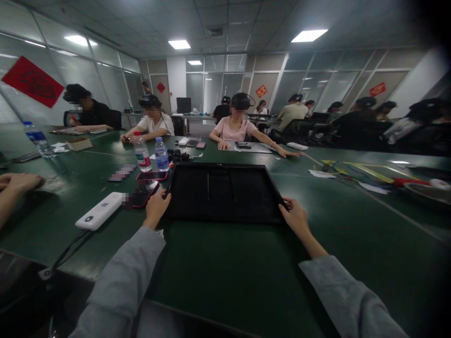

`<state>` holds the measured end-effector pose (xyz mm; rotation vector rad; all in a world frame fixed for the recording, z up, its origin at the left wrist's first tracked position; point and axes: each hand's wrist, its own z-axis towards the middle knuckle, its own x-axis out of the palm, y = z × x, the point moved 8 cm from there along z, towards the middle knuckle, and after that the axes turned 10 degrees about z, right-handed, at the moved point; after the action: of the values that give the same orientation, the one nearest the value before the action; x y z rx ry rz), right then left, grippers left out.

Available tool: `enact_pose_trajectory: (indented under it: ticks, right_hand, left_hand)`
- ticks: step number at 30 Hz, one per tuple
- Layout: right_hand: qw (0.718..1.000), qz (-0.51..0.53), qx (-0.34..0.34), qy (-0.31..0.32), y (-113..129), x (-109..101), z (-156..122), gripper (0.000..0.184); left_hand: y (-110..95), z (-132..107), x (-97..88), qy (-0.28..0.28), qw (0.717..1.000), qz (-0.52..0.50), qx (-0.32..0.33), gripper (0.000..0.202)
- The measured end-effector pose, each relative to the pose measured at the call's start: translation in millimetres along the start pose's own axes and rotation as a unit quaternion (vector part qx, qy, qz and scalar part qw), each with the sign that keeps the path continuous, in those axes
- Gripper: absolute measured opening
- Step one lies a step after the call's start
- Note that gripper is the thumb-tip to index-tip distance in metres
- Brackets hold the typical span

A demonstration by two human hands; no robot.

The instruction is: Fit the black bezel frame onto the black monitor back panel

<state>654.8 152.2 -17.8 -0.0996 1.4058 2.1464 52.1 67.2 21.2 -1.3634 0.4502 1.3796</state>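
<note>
A wide black framed panel [221, 195], like a monitor or a shallow tray, lies on the green table in front of me. Its rim is raised, and two thin light lines cross its dark inner face. My left hand [157, 207] grips the left edge, with the thumb on the rim. On the opposite edge, my right hand [294, 217] holds the near right part of the frame. The undersides of both grips are hidden. Just left of my left hand lies a dark phone with a red edge [145, 193], and beyond it another red-edged phone [152, 175].
A white power bank [100, 211] with a cable lies at left, near another person's hand [23, 180]. Two bottles [142, 152] stand behind the phones. Across the table, a person in pink [234, 126] reaches sideways. Yellow and red cords [366, 171] lie at right.
</note>
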Motion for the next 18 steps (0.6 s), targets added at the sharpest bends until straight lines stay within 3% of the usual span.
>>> enact_pose_trajectory:
  ticks: [13, 18]
  right_hand:
    - [0.998, -0.057, -0.012, -0.001, 5.2, 3.4, -0.6, 0.037]
    - [0.994, -0.087, -0.071, -0.020, 19.5, 2.0, -1.4, 0.046]
  left_hand:
    - [-16.6, -6.8, 2.0, -0.010, 0.996, 0.075, 0.048, 0.049]
    - [-33.9, -16.4, -20.0, -0.107, 0.986, 0.095, 0.082, 0.050]
